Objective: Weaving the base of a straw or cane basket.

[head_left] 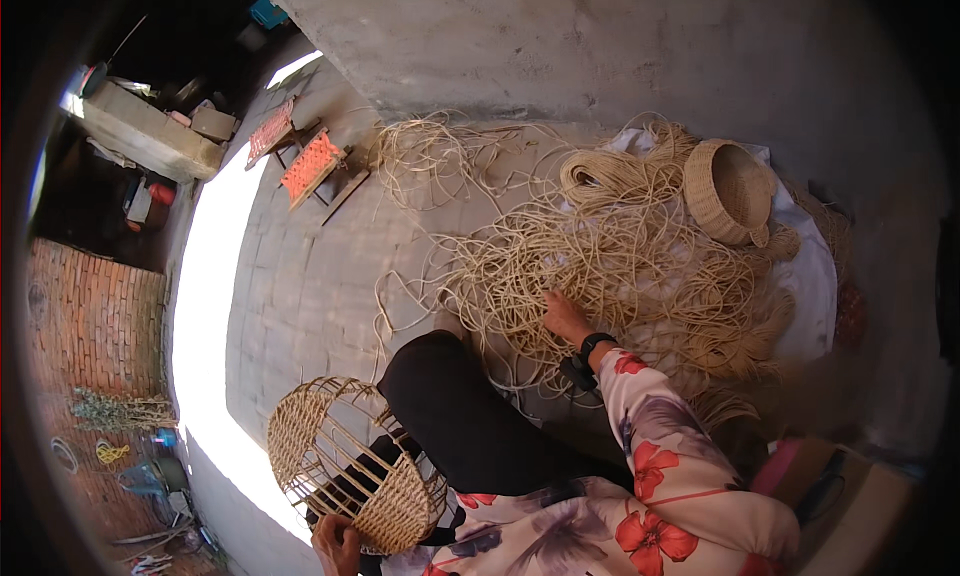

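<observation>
A half-woven basket, with bare ribs across its middle and tight weaving at both ends, rests by my left thigh. My left hand is closed on its lower edge, the fingertips partly hidden. My right hand reaches out over a large loose heap of straw-coloured cord. Its fingers are drawn together among the strands. Exactly which strand they grip is too fine to make out.
A finished round basket lies tipped beside a coil of cord on a white cloth. Two small stools with red woven seats stand at the far left. A grey wall closes the back. Loose cord trails across the floor.
</observation>
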`<action>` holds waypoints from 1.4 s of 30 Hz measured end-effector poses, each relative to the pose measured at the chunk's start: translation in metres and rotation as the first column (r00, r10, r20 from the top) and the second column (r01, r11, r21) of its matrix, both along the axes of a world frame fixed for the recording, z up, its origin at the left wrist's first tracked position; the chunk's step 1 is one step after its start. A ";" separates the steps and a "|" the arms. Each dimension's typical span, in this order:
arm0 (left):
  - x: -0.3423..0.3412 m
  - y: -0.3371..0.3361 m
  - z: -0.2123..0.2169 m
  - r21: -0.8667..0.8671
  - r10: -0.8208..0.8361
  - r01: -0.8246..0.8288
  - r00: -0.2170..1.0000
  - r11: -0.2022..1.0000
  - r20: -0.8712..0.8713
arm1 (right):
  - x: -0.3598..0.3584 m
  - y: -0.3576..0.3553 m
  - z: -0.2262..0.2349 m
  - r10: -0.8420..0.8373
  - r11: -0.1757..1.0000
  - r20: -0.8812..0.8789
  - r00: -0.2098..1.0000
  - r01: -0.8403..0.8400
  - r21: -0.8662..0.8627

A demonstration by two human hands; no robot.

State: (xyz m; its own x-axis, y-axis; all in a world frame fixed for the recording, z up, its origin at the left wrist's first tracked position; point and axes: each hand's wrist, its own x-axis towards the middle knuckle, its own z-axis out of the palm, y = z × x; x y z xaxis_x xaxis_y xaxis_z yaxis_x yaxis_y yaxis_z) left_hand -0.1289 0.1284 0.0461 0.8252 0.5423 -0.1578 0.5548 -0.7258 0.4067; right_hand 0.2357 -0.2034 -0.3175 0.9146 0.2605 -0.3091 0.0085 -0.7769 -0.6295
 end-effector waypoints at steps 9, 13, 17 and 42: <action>0.038 -0.021 0.009 -0.014 -0.074 0.075 0.995 0.997 0.073 | -0.062 -0.030 -0.031 0.415 0.909 -0.029 0.910 -0.415 -0.036; 0.052 -0.028 0.014 0.092 -0.182 0.171 0.974 0.981 0.136 | -0.092 -0.063 -0.010 0.072 0.978 -0.177 0.982 -0.035 0.204; 0.049 -0.027 0.019 0.048 -0.186 0.180 0.957 0.982 0.223 | -0.108 -0.079 0.017 -0.171 0.924 -0.358 0.918 0.276 0.265; 0.010 -0.080 0.047 -0.475 -0.399 0.622 0.774 0.622 0.492 | -0.193 0.094 0.407 0.702 0.199 0.509 0.498 -0.824 0.531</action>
State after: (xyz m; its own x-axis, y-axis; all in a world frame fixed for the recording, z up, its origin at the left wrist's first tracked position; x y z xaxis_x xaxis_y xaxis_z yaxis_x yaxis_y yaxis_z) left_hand -0.1192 0.0485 0.0934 0.9946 -0.0981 0.0329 -0.0696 -0.3988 0.9144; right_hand 0.0428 -0.1092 0.0891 0.1570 0.9054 0.3944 0.4736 0.2814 -0.8346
